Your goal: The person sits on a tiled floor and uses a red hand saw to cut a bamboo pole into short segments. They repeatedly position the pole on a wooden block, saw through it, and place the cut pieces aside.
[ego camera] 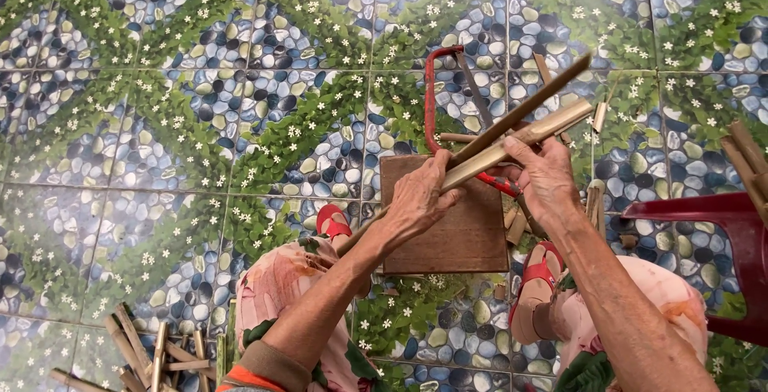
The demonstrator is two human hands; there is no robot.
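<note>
My left hand (420, 196) grips a long split bamboo strip (528, 134) near its middle, and a second, darker strip (524, 108) runs alongside it. My right hand (544, 176) holds the same strips a little farther up. Both strips slant from lower left to upper right. Under my hands a brown wooden board (464, 236) lies flat on the tiled floor. A red-framed hacksaw (436, 96) rests on the floor just beyond the board, partly hidden by the strips and my right hand.
A pile of cut bamboo pieces (148, 356) lies at the lower left. Short offcuts (596, 200) are scattered right of the board. A red plastic stool (724, 240) stands at the right edge, with more bamboo sticks (748, 156) above it. My knees and red sandals (332, 220) frame the board.
</note>
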